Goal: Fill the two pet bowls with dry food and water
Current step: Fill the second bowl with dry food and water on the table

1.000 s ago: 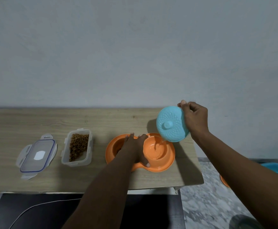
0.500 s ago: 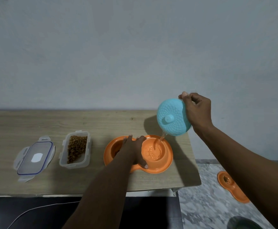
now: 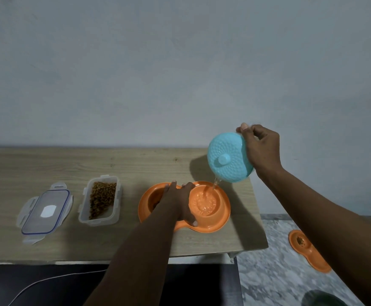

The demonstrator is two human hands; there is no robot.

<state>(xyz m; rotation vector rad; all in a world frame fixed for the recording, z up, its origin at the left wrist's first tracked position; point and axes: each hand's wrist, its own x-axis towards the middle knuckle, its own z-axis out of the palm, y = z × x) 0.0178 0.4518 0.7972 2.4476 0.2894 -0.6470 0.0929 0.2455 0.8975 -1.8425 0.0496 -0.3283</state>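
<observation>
A wooden table (image 3: 136, 164) stands against a plain wall. At its left end a clear lid (image 3: 45, 212) with a blue rim lies flat. Just beside it, to the right, sits an open clear box (image 3: 100, 200) with brown dry food (image 3: 101, 198) inside.

Next comes an orange double pet bowl (image 3: 223, 214), near the right end of the table. The left hand (image 3: 181, 202) lies flat on its middle, with the fingers spread and pressing down on the rim between the two cups. The arm hides most of the left cup. The right cup has water (image 3: 204, 204) in it, and the water looks bubbly.

Above the right cup, the right hand (image 3: 261, 149) grips a blue jug (image 3: 229, 156) with its lid on, fingers curled tight. The jug is tipped over, and a thin stream of water falls from it into the right cup.

On the floor at the far right lies another orange double bowl (image 3: 306, 248).
</observation>
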